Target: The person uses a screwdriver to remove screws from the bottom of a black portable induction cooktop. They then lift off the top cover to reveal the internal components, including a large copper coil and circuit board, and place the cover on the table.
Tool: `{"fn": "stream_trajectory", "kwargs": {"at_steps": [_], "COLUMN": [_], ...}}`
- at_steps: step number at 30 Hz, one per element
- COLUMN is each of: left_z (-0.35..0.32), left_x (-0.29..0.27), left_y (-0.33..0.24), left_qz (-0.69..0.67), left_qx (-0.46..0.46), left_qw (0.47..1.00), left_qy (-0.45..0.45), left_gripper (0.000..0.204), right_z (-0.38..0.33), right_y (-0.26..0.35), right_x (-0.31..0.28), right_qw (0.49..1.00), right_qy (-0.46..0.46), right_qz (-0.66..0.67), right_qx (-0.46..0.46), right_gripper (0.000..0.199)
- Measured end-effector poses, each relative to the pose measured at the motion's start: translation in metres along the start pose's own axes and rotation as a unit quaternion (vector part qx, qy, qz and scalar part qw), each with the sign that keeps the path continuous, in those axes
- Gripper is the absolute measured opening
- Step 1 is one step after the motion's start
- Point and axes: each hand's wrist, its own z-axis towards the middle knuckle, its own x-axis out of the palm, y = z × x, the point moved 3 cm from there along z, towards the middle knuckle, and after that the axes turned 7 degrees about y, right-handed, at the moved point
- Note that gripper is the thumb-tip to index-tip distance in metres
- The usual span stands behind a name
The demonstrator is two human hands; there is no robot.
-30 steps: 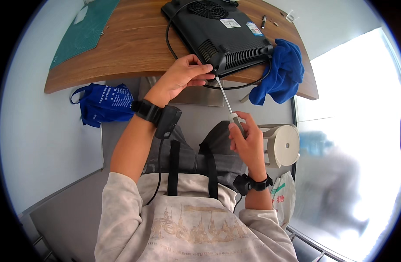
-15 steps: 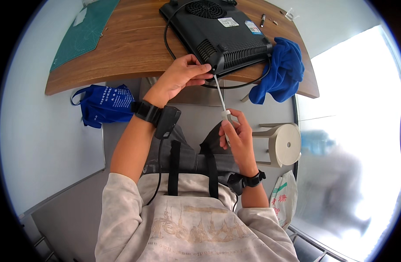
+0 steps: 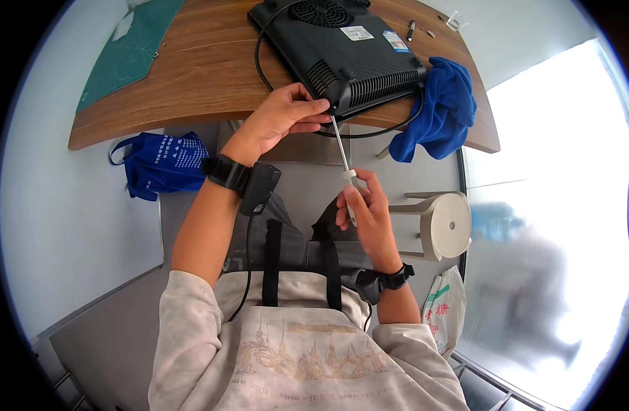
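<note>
A black induction cooker (image 3: 383, 65) lies upside down on the table, its round fan grille and slotted vents facing up. My left hand (image 3: 287, 118) grips its near corner, with the thumb on top and the other fingers bent lower down, partly hidden. In my right hand (image 3: 369, 209) is a screwdriver (image 3: 340, 147) with a pale handle and a long metal shaft. The shaft points up and away from me, its tip at the cooker's near corner beside my left fingertips. Whether the tip sits in a screw cannot be made out.
The wooden table (image 3: 198, 68) carries a green cutting mat (image 3: 133, 58), a blue cloth (image 3: 441, 99) over its right edge, a pen (image 3: 411, 31) and the cooker's black cord (image 3: 259, 58). Below are a blue bag (image 3: 165, 164), a pale stool (image 3: 451, 226) and a white bag (image 3: 446, 312).
My right hand and the screwdriver handle have shifted slightly left and nearer me. My left hand stays at the cooker's corner; the whole view has moved a little.
</note>
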Motion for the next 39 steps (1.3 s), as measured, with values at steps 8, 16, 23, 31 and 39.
{"fn": "stream_trajectory", "kwargs": {"at_steps": [8, 16, 23, 31, 39], "left_z": [-0.002, 0.001, 0.002, 0.0, -0.002], "left_x": [0.003, 0.001, 0.001, 0.002, 0.001], "left_y": [-0.001, 0.003, 0.003, 0.0, 0.0], "left_qz": [0.013, 0.012, 0.01, 0.011, 0.011], "left_qx": [-0.016, -0.008, -0.015, 0.0, -0.006], "left_qw": [1.0, 1.0, 1.0, 1.0, 1.0], "left_qy": [-0.019, -0.018, -0.02, 0.005, -0.001], "left_gripper": [0.018, 0.015, 0.014, 0.017, 0.018], "right_z": [0.004, 0.008, 0.001, -0.022, -0.019], "right_y": [-0.012, -0.013, -0.008, 0.038, 0.104], "right_x": [0.006, 0.002, -0.013, -0.031, -0.028], "right_qw": [0.999, 1.0, 0.999, 0.976, 0.878], "right_qy": [0.022, 0.02, 0.028, -0.049, -0.124], "right_qz": [0.019, 0.003, 0.004, -0.205, -0.45], "right_qx": [-0.019, 0.023, 0.033, 0.053, -0.104], "right_gripper": [0.032, 0.034, 0.033, 0.034, 0.024]}}
